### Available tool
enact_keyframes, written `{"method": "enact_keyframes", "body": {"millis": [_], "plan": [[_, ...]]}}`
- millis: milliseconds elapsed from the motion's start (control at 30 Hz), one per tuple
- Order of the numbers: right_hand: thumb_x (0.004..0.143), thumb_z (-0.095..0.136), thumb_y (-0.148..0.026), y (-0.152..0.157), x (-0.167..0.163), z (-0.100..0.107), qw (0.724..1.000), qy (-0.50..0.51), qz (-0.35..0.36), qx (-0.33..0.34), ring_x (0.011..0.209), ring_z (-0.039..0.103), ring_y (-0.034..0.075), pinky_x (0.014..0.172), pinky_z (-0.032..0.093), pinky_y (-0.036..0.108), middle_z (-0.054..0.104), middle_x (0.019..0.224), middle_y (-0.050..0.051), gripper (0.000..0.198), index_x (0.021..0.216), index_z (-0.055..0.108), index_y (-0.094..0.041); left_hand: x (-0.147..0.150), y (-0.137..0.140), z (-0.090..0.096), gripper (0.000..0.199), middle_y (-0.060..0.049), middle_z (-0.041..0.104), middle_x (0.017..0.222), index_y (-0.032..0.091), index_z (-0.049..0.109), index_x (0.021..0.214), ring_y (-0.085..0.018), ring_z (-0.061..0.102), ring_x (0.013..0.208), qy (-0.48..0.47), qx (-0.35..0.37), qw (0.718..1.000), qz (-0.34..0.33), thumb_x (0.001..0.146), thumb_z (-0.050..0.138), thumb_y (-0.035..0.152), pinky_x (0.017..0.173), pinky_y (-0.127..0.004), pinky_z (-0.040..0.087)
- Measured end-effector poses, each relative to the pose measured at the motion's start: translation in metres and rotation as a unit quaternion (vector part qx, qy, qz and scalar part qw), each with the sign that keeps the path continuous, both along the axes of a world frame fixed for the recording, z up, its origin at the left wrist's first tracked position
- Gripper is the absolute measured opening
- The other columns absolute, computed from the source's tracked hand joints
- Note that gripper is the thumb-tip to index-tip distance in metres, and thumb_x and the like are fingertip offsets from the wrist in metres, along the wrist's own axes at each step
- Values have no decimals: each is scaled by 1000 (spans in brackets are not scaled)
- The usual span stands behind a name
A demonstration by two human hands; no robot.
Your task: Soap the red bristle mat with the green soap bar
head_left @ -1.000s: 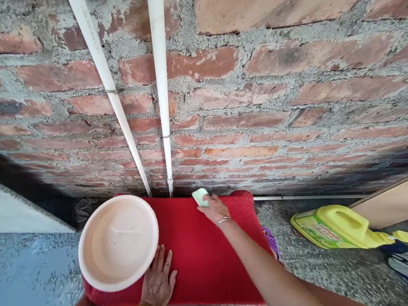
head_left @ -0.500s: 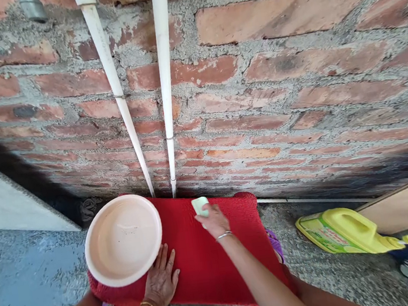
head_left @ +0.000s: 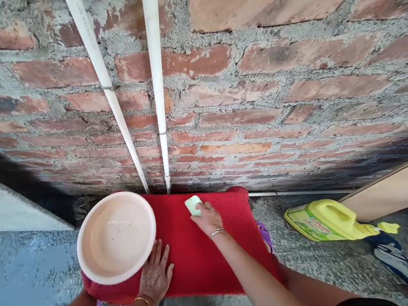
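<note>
From the head camera, looking down, a red mat (head_left: 202, 253) lies on the rough concrete floor (head_left: 25, 277), its far edge against the foot of a brick wall (head_left: 272, 73). The mat is bright red with a fine, nubby weave, and its near left corner looks bunched up under a pale pink basin (head_left: 116, 237) sitting at about nine o'clock on it. The right hand (head_left: 207, 218) is out at twelve o'clock on the mat, fingers curled over a small pale green bar (head_left: 193, 205), which it presses to the weave; only the bar's far end shows beyond the knuckles. The left hand (head_left: 155, 279) lies flat and spread on the mat at seven o'clock, gripping nothing, its fingertips just beside the basin's rim. Two white pipes (head_left: 156, 89) run down the wall to the mat's far edge. At three o'clock, off the mat, a yellow jug (head_left: 327, 219) lies on its side on the floor.
</note>
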State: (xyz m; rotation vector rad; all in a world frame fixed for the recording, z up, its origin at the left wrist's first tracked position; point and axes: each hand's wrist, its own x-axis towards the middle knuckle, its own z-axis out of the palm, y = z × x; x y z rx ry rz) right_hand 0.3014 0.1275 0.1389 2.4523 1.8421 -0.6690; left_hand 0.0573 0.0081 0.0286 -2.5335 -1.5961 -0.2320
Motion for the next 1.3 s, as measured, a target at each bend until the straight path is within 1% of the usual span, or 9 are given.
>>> {"method": "enact_keyframes", "body": {"millis": [167, 300, 400, 633, 767, 900, 1167, 1233, 1300], "plan": [[82, 57, -42, -38, 122, 11, 984, -40, -175, -15, 90, 61, 21, 82, 44, 32, 54, 111, 10, 35, 113, 60, -25, -1, 0, -3, 52, -9, 45, 147, 25, 47, 140, -29, 39, 136, -7, 10, 1000, -6, 91, 41, 39, 107, -46, 35], [83, 53, -49, -60, 150, 19, 958, -52, -280, -28, 90, 62, 27, 78, 46, 37, 54, 114, 15, 43, 118, 58, -23, 0, 0, -2, 52, -10, 45, 147, 25, 47, 140, -29, 40, 135, -14, 11, 1000, -9, 91, 40, 39, 107, -45, 35], [80, 56, -48, -55, 104, 16, 973, -19, -230, 8, 92, 61, 24, 80, 46, 35, 55, 113, 11, 41, 115, 59, -25, 0, 0, -1, 51, -10, 46, 146, 25, 48, 139, -29, 40, 136, -14, 11, 1000, -5, 91, 41, 38, 107, -46, 36], [75, 65, -41, -28, -87, -4, 997, 77, -3, 24, 92, 58, 19, 80, 43, 29, 55, 109, 3, 31, 104, 62, -29, 0, 1, 4, 49, -10, 47, 145, 24, 51, 137, -28, 39, 136, -6, 22, 1000, -4, 91, 42, 37, 108, -45, 35], [76, 64, -39, -25, -115, -10, 995, 66, 68, 35, 95, 57, 21, 83, 41, 31, 56, 110, 5, 31, 105, 62, -28, -1, 2, 4, 50, -11, 48, 144, 23, 51, 137, -28, 40, 135, -7, 5, 1000, -11, 91, 41, 39, 109, -44, 34], [77, 63, -39, -31, -55, -8, 999, 22, 40, 20, 95, 58, 20, 83, 41, 30, 55, 111, 6, 32, 107, 62, -28, 0, 0, 1, 50, -10, 45, 147, 24, 48, 139, -28, 37, 137, -11, -1, 1000, 1, 91, 41, 37, 109, -46, 34], [81, 56, -46, -84, 135, -2, 977, -46, -205, 22, 80, 61, 19, 75, 46, 32, 56, 102, 6, 32, 105, 59, -26, 0, 0, -1, 51, -8, 44, 148, 26, 47, 140, -28, 37, 137, -22, -20, 1000, 1, 91, 40, 40, 108, -45, 37], [81, 53, -49, -92, 152, 2, 965, -56, -257, 23, 75, 62, 21, 73, 47, 36, 58, 98, 8, 34, 105, 59, -25, -1, 0, 0, 51, -8, 44, 148, 26, 47, 140, -28, 38, 137, -24, -22, 999, 0, 92, 40, 40, 107, -45, 38], [80, 55, -49, -93, 143, 6, 963, -55, -263, 27, 78, 63, 23, 75, 47, 37, 58, 99, 9, 35, 105, 60, -24, -1, 0, 0, 51, -8, 44, 148, 25, 47, 140, -28, 38, 137, -27, -24, 999, -1, 92, 39, 39, 107, -44, 37]]}}
